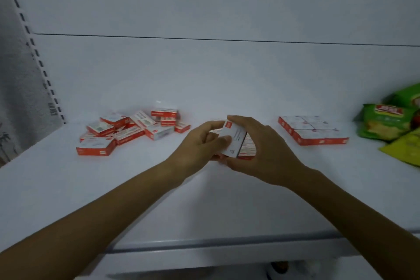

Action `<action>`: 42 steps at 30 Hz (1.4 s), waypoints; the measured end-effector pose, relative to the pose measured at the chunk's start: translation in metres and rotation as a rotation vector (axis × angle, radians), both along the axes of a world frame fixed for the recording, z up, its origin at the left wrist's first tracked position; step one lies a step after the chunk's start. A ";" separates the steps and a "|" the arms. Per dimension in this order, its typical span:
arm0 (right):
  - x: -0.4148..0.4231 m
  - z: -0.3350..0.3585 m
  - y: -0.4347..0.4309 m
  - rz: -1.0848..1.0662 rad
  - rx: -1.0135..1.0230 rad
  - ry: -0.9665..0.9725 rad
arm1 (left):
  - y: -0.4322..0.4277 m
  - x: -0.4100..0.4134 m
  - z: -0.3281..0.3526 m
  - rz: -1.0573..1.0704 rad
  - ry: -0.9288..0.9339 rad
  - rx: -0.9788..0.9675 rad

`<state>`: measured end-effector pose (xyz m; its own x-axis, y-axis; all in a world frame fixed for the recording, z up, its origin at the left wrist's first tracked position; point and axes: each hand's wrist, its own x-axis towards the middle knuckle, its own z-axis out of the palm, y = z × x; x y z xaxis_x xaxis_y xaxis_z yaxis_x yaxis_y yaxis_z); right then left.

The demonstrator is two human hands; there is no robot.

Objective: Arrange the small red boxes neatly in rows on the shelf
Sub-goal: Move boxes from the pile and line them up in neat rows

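Note:
Both my hands meet at the middle of the white shelf (pixel 204 200) around a small stack of red and white boxes (pixel 235 138). My left hand (pixel 200 143) grips the stack from the left, thumb on the white face of the nearest box. My right hand (pixel 261 145) curls over the stack from the right and top. A loose pile of several red boxes (pixel 131 129) lies at the back left. Several boxes lie flat in neat rows (pixel 311 130) at the back right.
Green snack packets (pixel 386 120) and a yellow-green packet (pixel 404 148) lie at the far right of the shelf. A slotted upright rail (pixel 38 57) runs along the left side. The shelf's front lip (pixel 227 254) is near the bottom.

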<state>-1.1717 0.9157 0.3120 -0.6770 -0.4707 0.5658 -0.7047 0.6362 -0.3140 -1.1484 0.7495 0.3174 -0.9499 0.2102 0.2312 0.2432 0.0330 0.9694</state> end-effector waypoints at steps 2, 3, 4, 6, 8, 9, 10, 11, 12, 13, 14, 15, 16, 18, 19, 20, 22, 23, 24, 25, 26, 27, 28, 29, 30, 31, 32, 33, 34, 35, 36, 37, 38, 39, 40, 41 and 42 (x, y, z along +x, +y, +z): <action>-0.002 -0.005 0.038 -0.038 0.003 0.002 | 0.039 -0.007 -0.006 -0.011 -0.007 -0.021; -0.002 -0.006 0.057 -0.063 0.004 -0.005 | 0.059 -0.011 -0.009 -0.006 -0.004 -0.050; -0.002 -0.007 0.075 -0.087 0.004 -0.020 | 0.077 -0.015 -0.011 0.001 0.007 -0.088; -0.003 -0.010 0.110 -0.129 0.001 -0.037 | 0.112 -0.020 -0.016 0.012 0.069 -0.179; -0.005 -0.011 0.141 -0.187 0.003 -0.040 | 0.142 -0.022 -0.018 0.028 0.153 -0.283; -0.007 -0.013 0.154 -0.228 0.012 -0.044 | 0.156 -0.023 -0.018 0.037 0.177 -0.328; -0.008 -0.014 0.166 -0.276 0.032 -0.051 | 0.167 -0.025 -0.020 0.054 0.192 -0.376; -0.010 -0.015 0.176 -0.333 0.067 -0.063 | 0.177 -0.027 -0.023 0.082 0.209 -0.428; -0.012 -0.017 0.185 -0.387 0.123 -0.082 | 0.185 -0.030 -0.026 0.113 0.228 -0.482; -0.013 -0.019 0.192 -0.427 0.195 -0.110 | 0.191 -0.033 -0.030 0.134 0.251 -0.525; -0.014 -0.020 0.197 -0.447 0.273 -0.150 | 0.195 -0.035 -0.035 0.140 0.279 -0.559; -0.015 -0.021 0.201 -0.451 0.340 -0.191 | 0.197 -0.036 -0.039 0.135 0.311 -0.592; -0.015 -0.020 0.205 -0.445 0.388 -0.221 | 0.197 -0.037 -0.043 0.129 0.348 -0.629; -0.017 -0.015 0.211 -0.408 0.414 -0.254 | 0.195 -0.038 -0.047 0.133 0.421 -0.677; -0.018 -0.012 0.214 -0.371 0.405 -0.267 | 0.194 -0.038 -0.048 0.144 0.450 -0.688; -0.020 -0.011 0.216 -0.328 0.397 -0.270 | 0.193 -0.038 -0.049 0.153 0.467 -0.698; -0.026 -0.012 0.220 -0.276 0.394 -0.236 | 0.194 -0.037 -0.048 0.164 0.468 -0.715; -0.031 -0.013 0.221 -0.283 0.397 -0.209 | 0.195 -0.036 -0.048 0.165 0.457 -0.725; -0.037 -0.013 0.222 -0.304 0.408 -0.177 | 0.196 -0.037 -0.048 0.164 0.448 -0.739; -0.044 -0.014 0.221 -0.329 0.432 -0.139 | 0.196 -0.039 -0.049 0.159 0.441 -0.763; -0.051 -0.014 0.221 -0.350 0.460 -0.097 | 0.196 -0.041 -0.052 0.153 0.427 -0.797; -0.057 -0.015 0.219 -0.368 0.475 -0.057 | 0.195 -0.042 -0.053 0.150 0.411 -0.833; -0.062 -0.016 0.219 -0.381 0.471 -0.026 | 0.195 -0.042 -0.054 0.149 0.395 -0.869; -0.066 -0.019 0.218 -0.390 0.449 -0.007 | 0.195 -0.042 -0.055 0.148 0.385 -0.899; -0.068 -0.022 0.218 -0.392 0.413 -0.008 | 0.195 -0.042 -0.055 0.148 0.377 -0.925; -0.070 -0.027 0.219 -0.386 0.367 -0.026 | 0.196 -0.041 -0.055 0.148 0.375 -0.942; -0.069 -0.030 0.220 -0.376 0.316 -0.050 | 0.196 -0.040 -0.054 0.147 0.378 -0.955; -0.069 -0.033 0.221 -0.364 0.272 -0.067 | 0.195 -0.040 -0.053 0.144 0.386 -0.964; -0.070 -0.034 0.222 -0.353 0.241 -0.073 | 0.196 -0.040 -0.052 0.147 0.394 -0.965; -0.070 -0.035 0.223 -0.351 0.226 -0.079 | 0.196 -0.040 -0.051 0.149 0.403 -0.963; -0.070 -0.034 0.224 -0.349 0.219 -0.086 | 0.196 -0.041 -0.052 0.149 0.405 -0.959; -0.070 -0.034 0.225 -0.347 0.212 -0.099 | 0.196 -0.042 -0.052 0.148 0.401 -0.955; -0.071 -0.033 0.225 -0.342 0.203 -0.112 | 0.195 -0.042 -0.052 0.149 0.393 -0.953; -0.071 -0.032 0.226 -0.339 0.193 -0.123 | 0.195 -0.043 -0.053 0.150 0.386 -0.954; -0.072 -0.031 0.226 -0.339 0.185 -0.128 | 0.195 -0.044 -0.053 0.148 0.382 -0.956; -0.072 -0.031 0.226 -0.340 0.183 -0.126 | 0.195 -0.045 -0.054 0.143 0.380 -0.960; -0.073 -0.031 0.226 -0.342 0.184 -0.121 | 0.195 -0.046 -0.054 0.136 0.382 -0.966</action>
